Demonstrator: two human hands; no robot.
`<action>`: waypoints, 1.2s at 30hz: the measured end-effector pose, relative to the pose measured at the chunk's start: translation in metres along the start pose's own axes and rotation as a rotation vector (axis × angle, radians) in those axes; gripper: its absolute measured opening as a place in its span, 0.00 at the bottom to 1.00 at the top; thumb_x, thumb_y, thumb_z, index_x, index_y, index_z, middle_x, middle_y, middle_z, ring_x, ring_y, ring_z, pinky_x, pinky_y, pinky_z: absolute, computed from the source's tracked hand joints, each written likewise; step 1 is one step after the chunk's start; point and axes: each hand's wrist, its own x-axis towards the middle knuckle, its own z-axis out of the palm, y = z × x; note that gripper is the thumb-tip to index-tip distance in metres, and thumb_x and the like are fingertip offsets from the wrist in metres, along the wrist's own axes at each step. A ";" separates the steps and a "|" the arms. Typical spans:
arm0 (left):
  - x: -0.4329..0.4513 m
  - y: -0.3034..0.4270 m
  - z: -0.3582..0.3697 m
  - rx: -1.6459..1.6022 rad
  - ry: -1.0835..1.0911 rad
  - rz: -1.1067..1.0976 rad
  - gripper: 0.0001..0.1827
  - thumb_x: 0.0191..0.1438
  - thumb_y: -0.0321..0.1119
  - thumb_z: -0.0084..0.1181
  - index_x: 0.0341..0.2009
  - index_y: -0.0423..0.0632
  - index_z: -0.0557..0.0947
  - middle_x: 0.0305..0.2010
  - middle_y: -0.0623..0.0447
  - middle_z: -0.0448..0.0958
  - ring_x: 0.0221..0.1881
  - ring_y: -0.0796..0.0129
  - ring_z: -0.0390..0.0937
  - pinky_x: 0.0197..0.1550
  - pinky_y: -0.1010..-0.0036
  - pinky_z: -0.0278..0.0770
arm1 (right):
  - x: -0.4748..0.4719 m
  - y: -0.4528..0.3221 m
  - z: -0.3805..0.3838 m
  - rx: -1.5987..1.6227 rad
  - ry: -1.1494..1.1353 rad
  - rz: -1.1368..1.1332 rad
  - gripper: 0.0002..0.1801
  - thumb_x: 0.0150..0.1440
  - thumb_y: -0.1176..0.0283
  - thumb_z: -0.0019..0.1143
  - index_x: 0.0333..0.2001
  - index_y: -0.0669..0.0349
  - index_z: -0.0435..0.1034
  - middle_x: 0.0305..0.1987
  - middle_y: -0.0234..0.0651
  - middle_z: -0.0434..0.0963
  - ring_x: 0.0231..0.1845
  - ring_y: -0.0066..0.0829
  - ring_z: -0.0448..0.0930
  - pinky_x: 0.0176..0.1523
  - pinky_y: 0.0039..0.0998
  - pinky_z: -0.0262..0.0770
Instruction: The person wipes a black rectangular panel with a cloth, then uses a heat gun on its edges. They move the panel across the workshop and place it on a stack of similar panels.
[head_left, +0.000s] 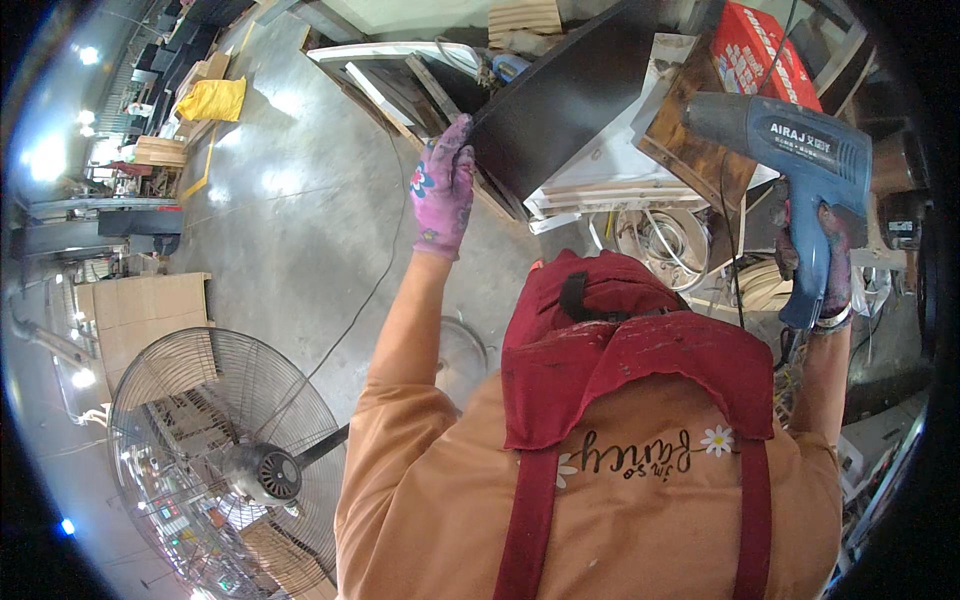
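Note:
In a purple work glove with a flower print, my left hand (444, 191) holds the left edge of a dark, flat panel (566, 101). The panel slants up to the right across the work area. My right hand (836, 259), also gloved and dirty, is wrapped around the handle of a blue AIRAJ heat gun (799, 146). Its dark nozzle (712, 116) points left, towards the panel, with a gap between them. Part of my right hand is hidden behind the handle.
A wooden box (679, 142) and a red printed carton (765, 60) stand behind the gun. White-edged boards (615, 191) lie under the panel. A large floor fan (225, 457) stands at left, with a cable (375, 292) across the concrete floor. A yellow sack (214, 100) lies farther off.

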 end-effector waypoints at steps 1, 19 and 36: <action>0.000 0.000 0.000 0.000 0.007 0.004 0.21 0.54 0.26 0.49 0.54 0.54 0.74 0.42 0.46 0.75 0.41 0.55 0.76 0.43 0.69 0.72 | -0.001 0.003 0.004 -0.018 0.045 -0.010 0.27 0.55 0.50 0.50 0.46 0.64 0.66 0.34 0.35 0.74 0.19 0.21 0.70 0.20 0.20 0.65; 0.013 -0.035 0.026 -0.084 0.095 -0.334 0.18 0.53 0.34 0.57 0.47 0.39 0.73 0.32 0.48 0.74 0.33 0.69 0.70 0.37 0.76 0.69 | 0.000 0.038 -0.029 0.019 0.078 -0.121 0.28 0.53 0.58 0.53 0.53 0.63 0.62 0.45 0.36 0.73 0.37 0.27 0.75 0.37 0.25 0.73; 0.064 -0.022 0.030 -0.225 0.126 -0.264 0.12 0.53 0.34 0.55 0.40 0.41 0.74 0.30 0.45 0.75 0.30 0.60 0.70 0.35 0.70 0.69 | 0.003 0.031 -0.037 0.004 0.180 -0.133 0.34 0.49 0.52 0.58 0.54 0.63 0.59 0.42 0.37 0.72 0.25 0.18 0.70 0.24 0.18 0.67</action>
